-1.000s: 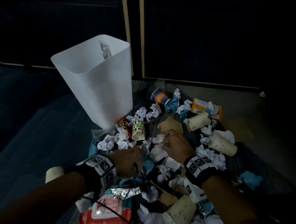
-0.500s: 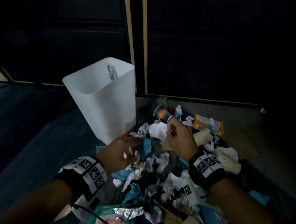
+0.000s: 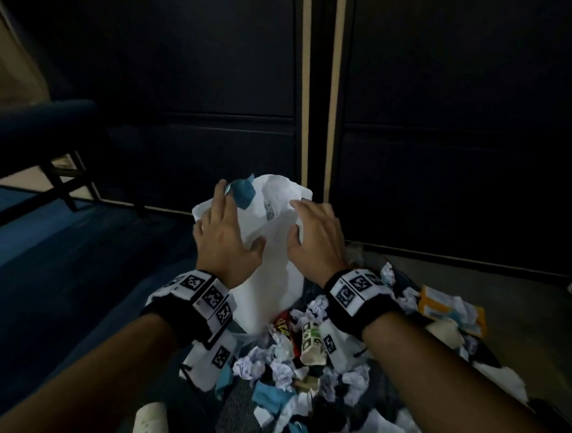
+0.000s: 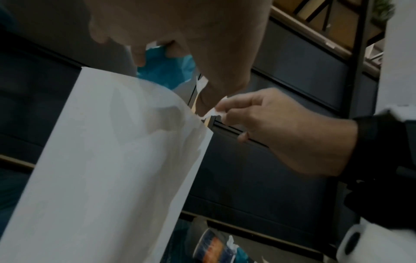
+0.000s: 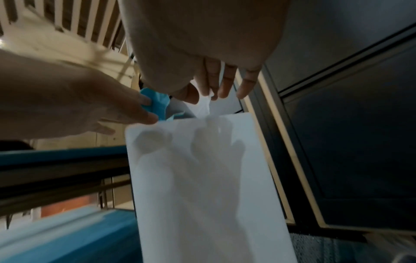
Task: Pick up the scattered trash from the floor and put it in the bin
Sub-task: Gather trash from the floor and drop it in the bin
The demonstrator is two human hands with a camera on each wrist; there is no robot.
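Observation:
The white plastic bin (image 3: 274, 282) stands on the floor at the edge of the trash pile (image 3: 301, 378). Both my hands are over its open top. My left hand (image 3: 231, 219) has straight, spread fingers, and a crumpled blue paper (image 3: 244, 192) sits at its fingertips above the rim, also visible as blue paper (image 5: 155, 105). My right hand (image 3: 311, 224) curls down over the right side of the bin and pinches a white paper scrap (image 4: 216, 110) between thumb and fingers. The white scrap (image 5: 207, 104) hangs into the opening.
Crumpled white and blue papers, a printed paper cup (image 3: 312, 346), a red wrapper (image 3: 283, 325) and an orange packet (image 3: 440, 302) lie on the floor right of the bin. Dark cabinet doors (image 3: 451, 126) stand close behind. A blue bench (image 3: 32, 124) is at far left.
Both hands rose from the pile, carrying a blue paper and a white paper, and now hover over the bin's mouth. The left fingers have straightened.

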